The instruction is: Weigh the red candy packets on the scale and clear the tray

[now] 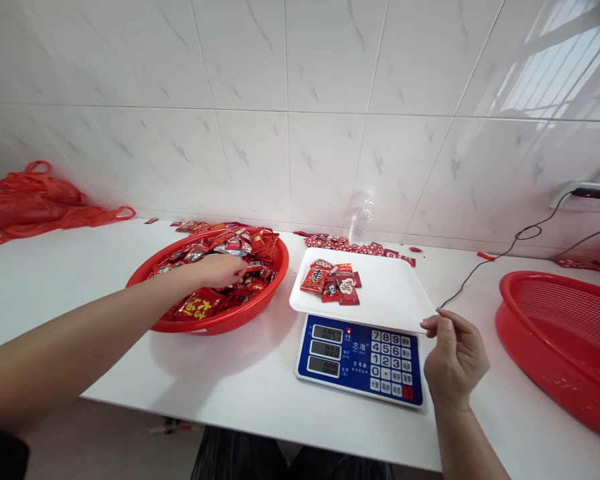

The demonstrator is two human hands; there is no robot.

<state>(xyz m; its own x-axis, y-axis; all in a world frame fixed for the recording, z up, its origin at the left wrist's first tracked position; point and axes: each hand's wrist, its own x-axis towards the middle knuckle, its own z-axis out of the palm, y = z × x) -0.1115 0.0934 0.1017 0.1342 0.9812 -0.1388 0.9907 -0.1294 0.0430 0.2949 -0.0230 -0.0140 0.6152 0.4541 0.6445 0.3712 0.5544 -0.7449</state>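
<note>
My left hand [225, 270] reaches into a red plastic basket [220, 325] heaped with small, mostly red snack packets [200, 305]. Its fingers are drawn together among the packets, and what they hold, if anything, is hidden. With thumb and fingers, my right hand [455, 357] pinches the near right corner of a white scale tray [385, 287]. Several red packets [333, 283] lie in a small pile on the left half of this tray. Under it is a digital scale [360, 360] with a blue keypad panel, lit displays and a red light.
Red plastic bags [40, 200] lie at the far left. Another red basket [555, 353] stands at the right. Behind the tray are a clear plastic bottle [363, 220] and more patterned red packets [330, 245]. A black cable [480, 263] runs to a wall socket [580, 195].
</note>
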